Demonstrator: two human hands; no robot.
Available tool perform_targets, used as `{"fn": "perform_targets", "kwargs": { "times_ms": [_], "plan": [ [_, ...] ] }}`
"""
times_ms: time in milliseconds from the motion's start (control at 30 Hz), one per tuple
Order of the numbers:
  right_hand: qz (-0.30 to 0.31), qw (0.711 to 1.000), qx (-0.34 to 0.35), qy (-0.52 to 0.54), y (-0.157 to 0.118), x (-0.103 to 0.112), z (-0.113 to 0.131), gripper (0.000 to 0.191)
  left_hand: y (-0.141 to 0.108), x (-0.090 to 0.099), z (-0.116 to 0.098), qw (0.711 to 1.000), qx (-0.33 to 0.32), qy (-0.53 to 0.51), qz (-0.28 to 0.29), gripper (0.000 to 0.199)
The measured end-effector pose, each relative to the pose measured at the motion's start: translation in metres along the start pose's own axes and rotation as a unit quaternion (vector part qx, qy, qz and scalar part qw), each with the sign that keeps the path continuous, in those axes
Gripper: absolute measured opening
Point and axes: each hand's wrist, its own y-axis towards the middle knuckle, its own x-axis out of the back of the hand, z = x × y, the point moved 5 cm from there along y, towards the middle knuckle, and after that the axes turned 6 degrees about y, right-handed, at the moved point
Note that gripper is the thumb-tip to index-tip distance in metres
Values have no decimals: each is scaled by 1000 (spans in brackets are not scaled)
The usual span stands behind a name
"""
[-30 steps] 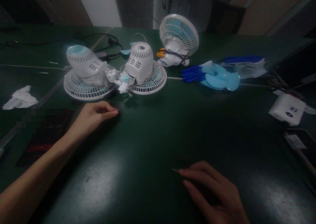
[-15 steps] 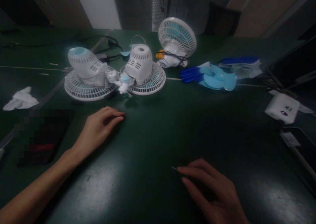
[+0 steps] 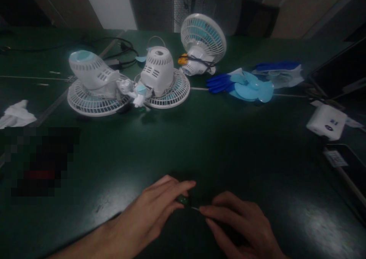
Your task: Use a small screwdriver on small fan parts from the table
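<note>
Near the front of the dark green table [image 3: 228,144], my left hand [image 3: 164,202] has its fingers curled around a small green, shiny object [image 3: 183,200]. Just to its right, my right hand [image 3: 240,221] pinches a thin, pale, needle-like piece [image 3: 195,208]. That piece points left toward the green object, with a small gap visible between them. The fingertips of the two hands are close together but apart. What exactly the green object is cannot be made out.
Two white fans [image 3: 100,103] [image 3: 171,95] lie face down at the back left; a third fan [image 3: 203,38] leans behind. Blue gloves [image 3: 219,83] and light-blue blades [image 3: 248,87] lie right of them. A white box [image 3: 326,122] and phone-like device [image 3: 347,167] are at right.
My left hand has moved from beside the fans toward the front and right, and now has the green object at its fingers. My right hand has shifted slightly down. The view has tilted a little.
</note>
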Motion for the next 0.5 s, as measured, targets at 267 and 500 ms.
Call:
{"fn": "perform_targets", "kwargs": {
  "times_ms": [267,500],
  "plan": [
    [-3,1000,-5,-1,-3,-2,-6,26,1,1,8,999,38,-32,4,63],
    [30,999,9,13,-1,-8,-8,25,1,-1,5,999,29,-35,21,61]
  ]
}}
